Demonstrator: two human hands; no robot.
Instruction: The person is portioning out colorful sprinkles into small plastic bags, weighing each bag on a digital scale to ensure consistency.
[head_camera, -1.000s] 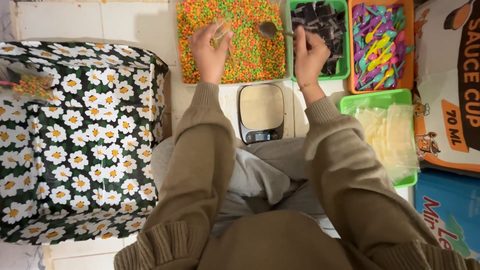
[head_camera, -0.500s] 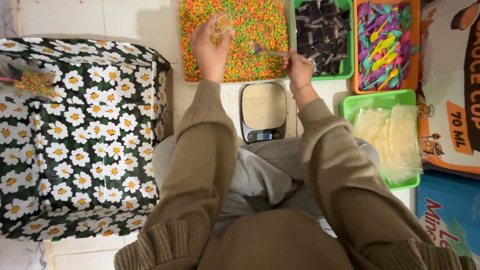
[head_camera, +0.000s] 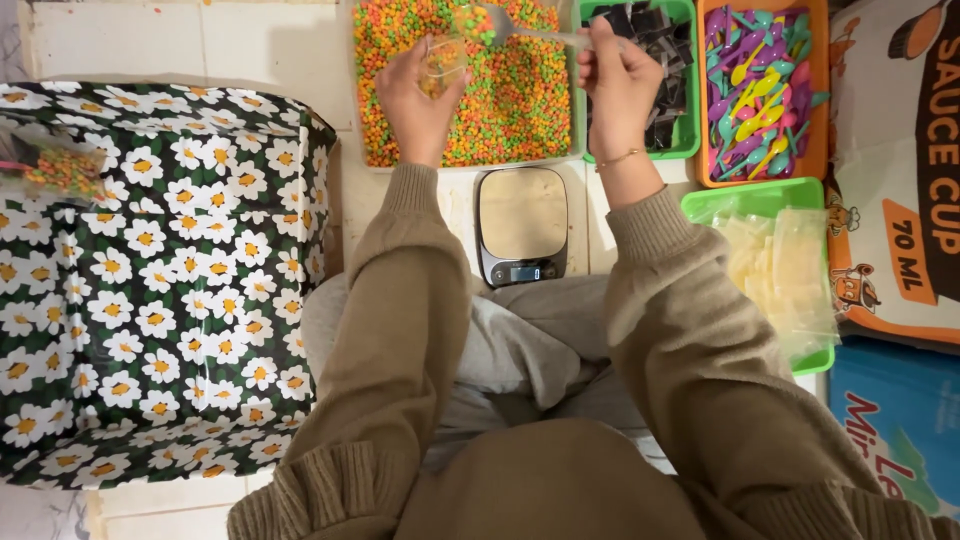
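Clear plastic cup, light and crushable, top centre: we pinch its sides in left hand; right hand grips spoon handle.

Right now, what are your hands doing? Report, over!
Left hand holds a small clear cup over the tray of colourful candy beads. Right hand holds a loaded spoon at the cup's mouth. Nothing in between.

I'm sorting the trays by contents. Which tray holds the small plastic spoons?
The orange tray at the far right of the top row holds the multicoloured spoons. The green tray beside it holds dark pieces, and the lower green tray clear bags.
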